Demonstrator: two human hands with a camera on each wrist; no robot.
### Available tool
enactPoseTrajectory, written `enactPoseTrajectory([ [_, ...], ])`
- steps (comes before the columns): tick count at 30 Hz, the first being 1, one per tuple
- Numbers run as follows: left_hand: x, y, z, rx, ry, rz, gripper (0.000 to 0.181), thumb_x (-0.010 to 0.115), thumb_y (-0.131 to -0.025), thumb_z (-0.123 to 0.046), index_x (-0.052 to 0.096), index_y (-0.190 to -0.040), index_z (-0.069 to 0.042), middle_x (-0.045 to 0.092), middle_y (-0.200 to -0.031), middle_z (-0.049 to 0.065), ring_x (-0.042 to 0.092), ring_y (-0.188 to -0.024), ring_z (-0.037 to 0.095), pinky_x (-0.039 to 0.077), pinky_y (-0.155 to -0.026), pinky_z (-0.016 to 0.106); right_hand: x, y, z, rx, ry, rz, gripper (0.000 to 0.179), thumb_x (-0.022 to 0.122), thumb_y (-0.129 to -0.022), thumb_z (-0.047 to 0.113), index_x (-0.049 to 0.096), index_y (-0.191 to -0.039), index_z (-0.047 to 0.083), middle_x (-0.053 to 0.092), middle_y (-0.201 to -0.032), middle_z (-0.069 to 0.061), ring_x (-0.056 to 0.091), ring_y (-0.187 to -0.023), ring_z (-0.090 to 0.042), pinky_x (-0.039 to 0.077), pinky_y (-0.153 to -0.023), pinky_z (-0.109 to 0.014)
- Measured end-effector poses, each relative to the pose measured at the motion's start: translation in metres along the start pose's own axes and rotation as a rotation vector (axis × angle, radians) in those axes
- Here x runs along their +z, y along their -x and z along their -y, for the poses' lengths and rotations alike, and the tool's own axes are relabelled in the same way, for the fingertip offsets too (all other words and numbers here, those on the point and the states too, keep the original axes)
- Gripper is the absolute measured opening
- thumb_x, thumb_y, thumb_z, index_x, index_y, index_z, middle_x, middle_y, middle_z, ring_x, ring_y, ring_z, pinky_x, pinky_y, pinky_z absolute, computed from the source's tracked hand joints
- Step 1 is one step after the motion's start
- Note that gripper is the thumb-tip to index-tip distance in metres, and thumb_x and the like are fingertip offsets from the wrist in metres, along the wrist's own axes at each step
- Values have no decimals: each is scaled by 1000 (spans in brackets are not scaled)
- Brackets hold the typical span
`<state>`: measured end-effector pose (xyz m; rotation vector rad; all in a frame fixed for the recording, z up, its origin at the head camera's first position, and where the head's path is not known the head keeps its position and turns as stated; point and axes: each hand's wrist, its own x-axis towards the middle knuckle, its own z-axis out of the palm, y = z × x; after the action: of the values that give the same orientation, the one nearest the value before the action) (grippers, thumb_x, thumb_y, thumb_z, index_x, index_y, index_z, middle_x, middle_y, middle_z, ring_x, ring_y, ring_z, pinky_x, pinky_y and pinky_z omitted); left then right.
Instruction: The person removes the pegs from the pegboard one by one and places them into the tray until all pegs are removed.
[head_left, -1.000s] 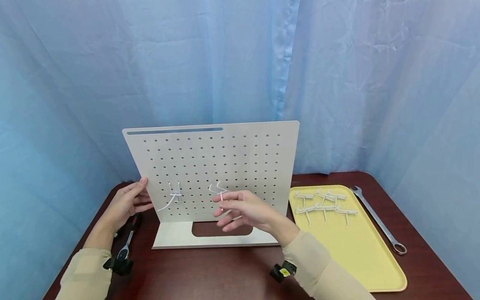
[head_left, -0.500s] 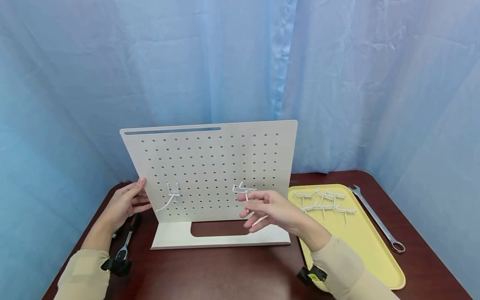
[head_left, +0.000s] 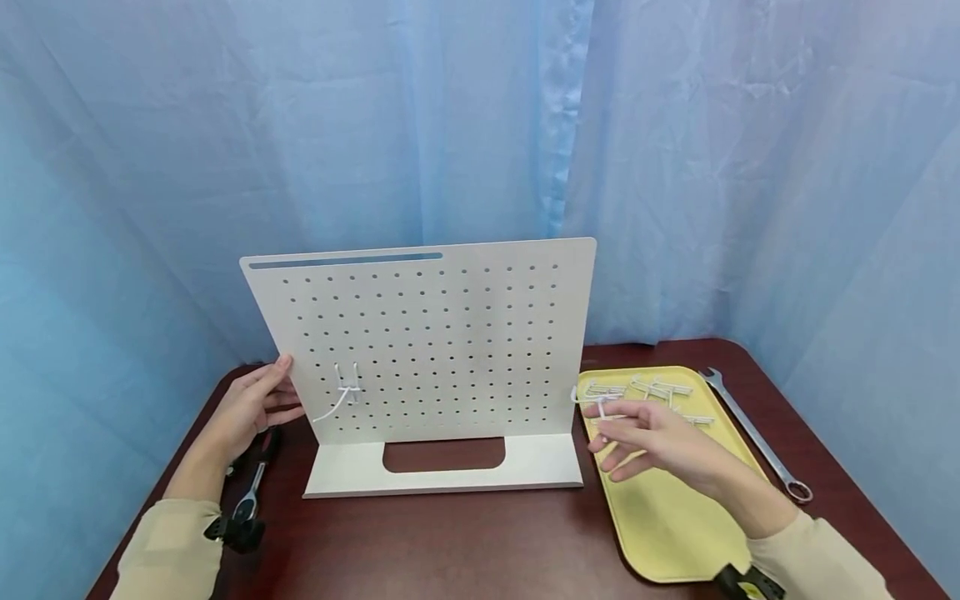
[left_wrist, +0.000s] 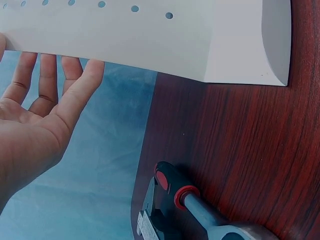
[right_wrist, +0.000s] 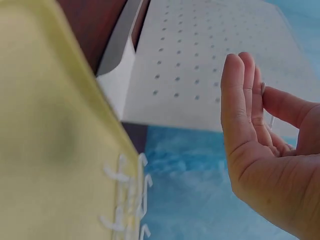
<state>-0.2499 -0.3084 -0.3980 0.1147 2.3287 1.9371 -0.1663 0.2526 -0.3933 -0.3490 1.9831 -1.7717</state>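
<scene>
A white pegboard [head_left: 450, 333] stands on its own base at the middle of the table. My left hand [head_left: 251, 404] holds its left edge, thumb in front and the other fingers behind, as the left wrist view also shows at the board's edge [left_wrist: 125, 42]. One white pegboard hook [head_left: 349, 390] is mounted low on the board's left side. Between thumb and forefinger my right hand [head_left: 663, 437] pinches another white hook [head_left: 588, 397], its prongs pointing left, over the near-left part of the yellow tray [head_left: 675, 533]. In the right wrist view, the fingers mostly hide this hook.
Several white hooks [head_left: 660, 388] lie at the far end of the tray. A combination wrench [head_left: 761, 442] lies along the tray's right side. Left of the board is a ratchet [head_left: 249, 500] with a black and red handle [left_wrist: 172, 182]. Blue curtains [head_left: 480, 125] surround the table.
My right hand has carried its hook rightward, from in front of the board to over the tray. The left hand has stayed on the board's edge.
</scene>
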Motion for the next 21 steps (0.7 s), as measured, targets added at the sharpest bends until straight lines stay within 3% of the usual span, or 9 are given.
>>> enactPoseTrajectory([
  [5, 0, 0, 0, -4, 3, -6, 43, 53, -104, -50, 63, -115, -10, 67, -105, 7, 70, -94, 18, 60, -85, 39, -25, 15, -19, 43, 19, -32, 53, 56, -107, 25, 40, -146, -7, 64, -112, -26, 71, -90, -32, 61, -80, -52],
  [10, 0, 1, 1, -1, 2, -7, 43, 52, -104, -49, 63, -114, -9, 67, -103, 7, 70, -93, 18, 59, -86, 41, -41, 18, -35, 91, 28, -21, 57, 58, -106, 26, 38, -147, -9, 66, -114, -24, 71, -91, -31, 60, -82, -53],
  [21, 0, 3, -1, -4, 2, -11, 43, 52, -105, -48, 63, -115, -7, 66, -103, 7, 69, -92, 18, 61, -84, 38, -49, 11, -64, 132, -41, 28, 50, 55, -107, 21, 42, -141, -13, 69, -107, -11, 71, -83, -20, 62, -78, -45],
])
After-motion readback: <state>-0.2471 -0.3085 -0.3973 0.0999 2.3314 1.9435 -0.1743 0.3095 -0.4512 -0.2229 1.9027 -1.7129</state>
